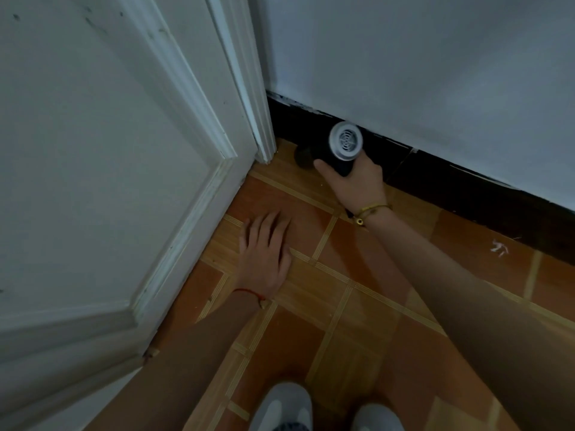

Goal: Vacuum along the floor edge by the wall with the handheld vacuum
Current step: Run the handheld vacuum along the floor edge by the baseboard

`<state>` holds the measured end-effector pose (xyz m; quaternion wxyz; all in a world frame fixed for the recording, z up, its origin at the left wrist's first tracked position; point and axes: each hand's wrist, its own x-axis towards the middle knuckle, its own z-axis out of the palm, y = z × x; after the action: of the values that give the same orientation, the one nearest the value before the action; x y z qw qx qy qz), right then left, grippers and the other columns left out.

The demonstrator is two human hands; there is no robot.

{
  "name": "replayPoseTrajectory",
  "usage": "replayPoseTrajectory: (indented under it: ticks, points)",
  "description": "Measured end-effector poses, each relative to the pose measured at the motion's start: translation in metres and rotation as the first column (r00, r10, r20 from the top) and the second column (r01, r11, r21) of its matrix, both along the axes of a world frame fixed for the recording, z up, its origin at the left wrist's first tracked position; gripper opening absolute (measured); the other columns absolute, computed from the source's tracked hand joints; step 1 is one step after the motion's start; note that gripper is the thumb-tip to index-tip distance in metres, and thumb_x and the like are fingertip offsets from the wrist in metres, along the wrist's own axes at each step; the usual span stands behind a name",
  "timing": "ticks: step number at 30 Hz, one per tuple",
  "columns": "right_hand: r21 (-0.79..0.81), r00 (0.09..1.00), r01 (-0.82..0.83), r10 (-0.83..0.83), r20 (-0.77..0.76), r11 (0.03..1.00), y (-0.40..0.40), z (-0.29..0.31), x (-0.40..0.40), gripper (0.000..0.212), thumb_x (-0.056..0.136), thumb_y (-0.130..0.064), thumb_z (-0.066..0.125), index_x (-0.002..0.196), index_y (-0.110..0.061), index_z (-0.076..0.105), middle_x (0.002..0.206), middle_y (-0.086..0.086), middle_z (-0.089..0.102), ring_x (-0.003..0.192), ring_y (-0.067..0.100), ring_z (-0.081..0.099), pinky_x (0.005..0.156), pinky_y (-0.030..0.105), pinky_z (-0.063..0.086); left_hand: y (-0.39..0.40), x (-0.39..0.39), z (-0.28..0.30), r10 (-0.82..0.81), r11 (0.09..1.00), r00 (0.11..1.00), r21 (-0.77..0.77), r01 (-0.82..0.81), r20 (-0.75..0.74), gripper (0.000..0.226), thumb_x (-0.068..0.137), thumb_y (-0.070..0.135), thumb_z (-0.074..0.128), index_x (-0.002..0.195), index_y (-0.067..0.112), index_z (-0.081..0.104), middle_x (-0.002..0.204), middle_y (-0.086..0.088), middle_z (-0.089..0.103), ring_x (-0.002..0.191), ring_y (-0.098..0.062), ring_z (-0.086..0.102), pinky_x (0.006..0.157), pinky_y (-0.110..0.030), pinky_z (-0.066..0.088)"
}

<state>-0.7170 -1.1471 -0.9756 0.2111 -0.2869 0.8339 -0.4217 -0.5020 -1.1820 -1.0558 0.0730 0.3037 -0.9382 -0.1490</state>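
Wall beyond the right hand: flat, pale, matt, filling the upper right. Left of both hands, a white panelled door with raised moulding, scuffed and speckled; its frame meets the wall at the corner just beyond the right hand.

Floor under both hands: square tiles in orange-brown, parted by lighter strips with a wood-grain look, laid on the diagonal. A small white mark lies on a tile to the right of the right forearm.

Skirting: black band along the wall foot, ragged upper edge, running just past the right hand.

Shoes: two pale toes at the bottom edge, nearer than both hands.

Left hand: laid palm-down on the floor, fingers straight and slightly spread, holding nothing. A red cord circles its wrist.

Right hand: fingers curled round the vacuum, gripping its dark cylindrical body. The round grey vented end cap faces the camera; the dark front end points into the corner by the frame, low at the floor beside the skirting. Whether the nozzle touches the floor cannot be told. A gold bracelet sits on this wrist.
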Motion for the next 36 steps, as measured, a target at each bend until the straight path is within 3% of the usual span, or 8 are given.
replayPoseTrajectory:
  ticks: [3, 10, 18, 21, 24, 26, 30, 36]
  points:
    - [0.000, 0.999, -0.030, 0.030, 0.032, 1.000, -0.013, 0.001, 0.000, 0.067, 0.081, -0.047, 0.070, 0.133, -0.012, 0.051, 0.125, 0.005, 0.064, 0.113, 0.020, 0.060, 0.092, 0.023, 0.047, 0.000, 0.000, 0.001, 0.000, 1.000, 1.000, 0.007, 0.000, -0.002, 0.050, 0.098, 0.029, 0.034, 0.145, 0.016, 0.041, 0.149, -0.007, 0.042, 0.139, -0.026, 0.036, 0.120, -0.053, 0.015]
    - [0.041, 0.996, 0.087, -0.086, -0.019, 0.995, 0.019, -0.004, -0.006, 0.067, 0.078, -0.054, 0.069, 0.130, -0.014, 0.054, 0.120, 0.000, 0.066, 0.110, 0.013, 0.060, 0.083, 0.017, 0.042, -0.001, -0.001, 0.003, 0.012, 1.000, 1.000, 0.010, -0.012, 0.009, 0.050, 0.097, 0.029, 0.034, 0.145, 0.017, 0.041, 0.150, -0.007, 0.041, 0.140, -0.025, 0.035, 0.122, -0.051, 0.011]
    - [0.017, 0.999, 0.006, -0.007, 0.051, 1.000, -0.009, 0.001, -0.001, 0.067, 0.080, -0.049, 0.070, 0.134, -0.013, 0.051, 0.125, 0.003, 0.064, 0.115, 0.016, 0.058, 0.094, 0.023, 0.046, -0.001, 0.000, 0.001, 0.000, 1.000, 1.000, -0.023, 0.000, -0.004, 0.050, 0.096, 0.027, 0.036, 0.144, 0.015, 0.043, 0.148, -0.009, 0.043, 0.138, -0.027, 0.036, 0.120, -0.053, 0.017]
    - [0.079, 0.999, 0.045, -0.047, 0.020, 0.996, 0.010, 0.003, -0.008, 0.066, 0.079, -0.054, 0.067, 0.131, -0.016, 0.053, 0.117, 0.002, 0.067, 0.103, 0.016, 0.063, 0.085, 0.025, 0.051, -0.001, 0.000, 0.000, 0.003, 1.000, 1.000, -0.022, -0.003, 0.002, 0.050, 0.096, 0.028, 0.036, 0.144, 0.015, 0.044, 0.149, -0.008, 0.043, 0.138, -0.027, 0.037, 0.121, -0.051, 0.013]
    - [0.132, 0.993, 0.113, -0.108, -0.042, 0.985, 0.046, 0.005, -0.016, 0.061, 0.080, -0.057, 0.065, 0.124, -0.015, 0.058, 0.108, 0.001, 0.069, 0.092, 0.011, 0.061, 0.070, 0.017, 0.042, -0.001, 0.000, 0.000, 0.011, 1.000, 1.000, -0.014, -0.011, 0.002, 0.050, 0.097, 0.029, 0.034, 0.144, 0.015, 0.043, 0.149, -0.008, 0.043, 0.138, -0.027, 0.038, 0.122, -0.048, 0.010]
    - [0.141, 0.984, 0.174, -0.166, -0.068, 0.975, 0.070, 0.007, -0.020, 0.058, 0.080, -0.056, 0.065, 0.120, -0.014, 0.060, 0.102, 0.002, 0.070, 0.091, 0.014, 0.064, 0.069, 0.017, 0.041, -0.001, 0.000, 0.001, 0.010, 1.000, 1.000, -0.008, -0.010, -0.001, 0.051, 0.096, 0.029, 0.035, 0.144, 0.015, 0.043, 0.149, -0.008, 0.042, 0.139, -0.026, 0.037, 0.122, -0.049, 0.011]
    - [0.186, 0.970, 0.239, -0.227, -0.084, 0.953, 0.107, 0.010, -0.026, 0.059, 0.077, -0.060, 0.064, 0.111, -0.013, 0.062, 0.088, 0.009, 0.071, 0.083, 0.025, 0.068, 0.074, 0.030, 0.054, 0.000, 0.000, 0.001, 0.014, 1.000, 1.000, 0.002, -0.014, -0.001, 0.051, 0.095, 0.028, 0.036, 0.144, 0.015, 0.043, 0.149, -0.008, 0.042, 0.139, -0.026, 0.036, 0.121, -0.051, 0.013]
    - [0.177, 0.969, 0.237, -0.218, -0.121, 0.955, 0.123, 0.013, -0.023, 0.062, 0.078, -0.057, 0.067, 0.124, -0.016, 0.058, 0.108, 0.006, 0.070, 0.102, 0.025, 0.064, 0.081, 0.026, 0.045, 0.000, 0.001, 0.000, 0.011, 1.000, 1.000, -0.014, -0.011, 0.011, 0.051, 0.094, 0.027, 0.038, 0.144, 0.016, 0.042, 0.149, -0.008, 0.041, 0.139, -0.026, 0.035, 0.121, -0.049, 0.014]
